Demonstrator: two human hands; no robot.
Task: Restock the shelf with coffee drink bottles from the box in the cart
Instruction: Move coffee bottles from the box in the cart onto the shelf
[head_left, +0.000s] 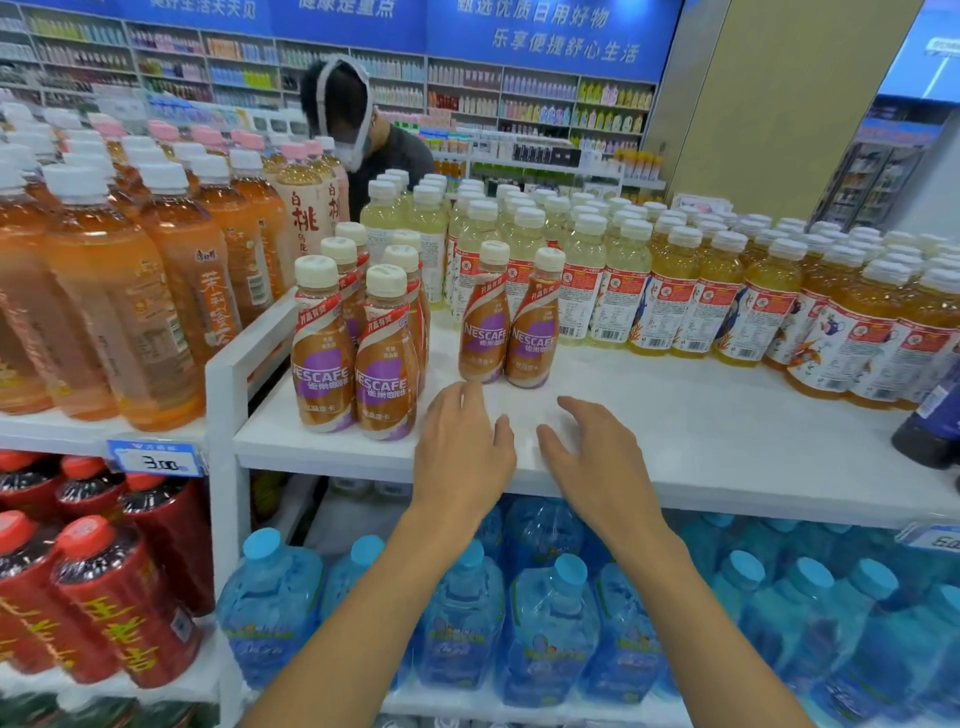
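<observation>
Brown Nescafe coffee drink bottles with cream caps stand on the white shelf (675, 415). A cluster of several (358, 353) fills the shelf's left end. Two more bottles stand side by side near the middle, one on the left (483, 322) and one on the right (535, 327). My left hand (462, 447) hovers just in front of the pair, fingers apart and holding nothing. My right hand (592, 457) is beside it over the bare shelf, also spread and holding nothing. The box and the cart are out of view.
Yellow tea bottles (727, 291) line the back and right of the shelf. Orange tea bottles (130, 291) stand on the left shelf, red ones (104, 587) below. Blue water jugs (545, 623) sit underneath. A person (374, 140) works behind the shelf. A dark bottle (930, 421) lies at the right edge.
</observation>
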